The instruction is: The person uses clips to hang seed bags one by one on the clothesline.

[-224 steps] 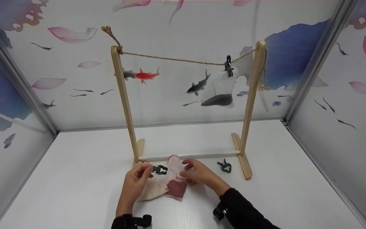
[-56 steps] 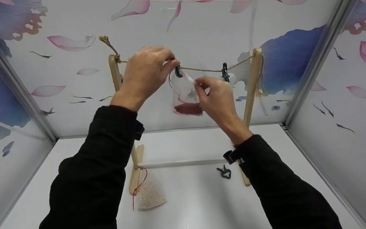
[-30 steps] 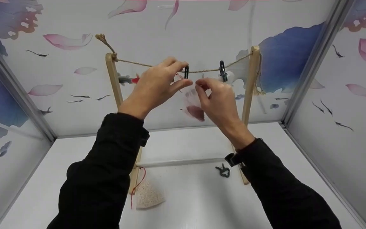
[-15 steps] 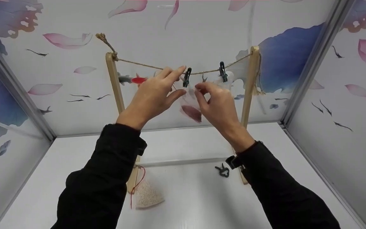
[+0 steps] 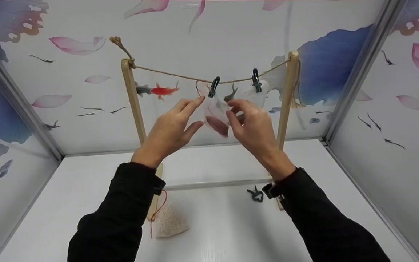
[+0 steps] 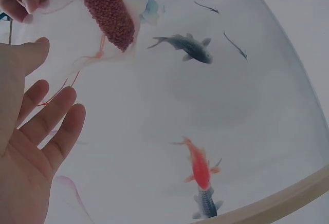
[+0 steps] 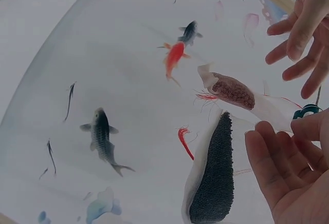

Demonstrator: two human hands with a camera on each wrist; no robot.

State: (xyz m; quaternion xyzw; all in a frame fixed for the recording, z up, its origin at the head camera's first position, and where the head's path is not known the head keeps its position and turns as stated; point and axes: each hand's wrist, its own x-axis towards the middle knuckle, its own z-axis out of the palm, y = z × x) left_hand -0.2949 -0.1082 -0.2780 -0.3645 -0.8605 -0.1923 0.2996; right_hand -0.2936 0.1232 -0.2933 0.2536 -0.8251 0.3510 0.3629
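A small sheer drawstring bag with reddish-brown grains hangs, tilted, from the twine by a dark green clip. My left hand is just left of it, fingers spread and holding nothing. On the other side my right hand has its fingertips close to the bag's edge, thumb and fingers parted; whether they touch it is unclear. In the right wrist view, a bag with black grains hangs nearby; its clip shows in the head view, where my right hand partly hides that bag.
Two wooden posts hold the twine. On the white table lie a bag of tan grains with a red cord at the left and a loose dark clip near the right foot. Printed walls enclose the table.
Earlier the clip and reddish-brown bag were on the table; now they hang from the twine. My left hand has come off the clip and moved down-left. My right fingers have parted.
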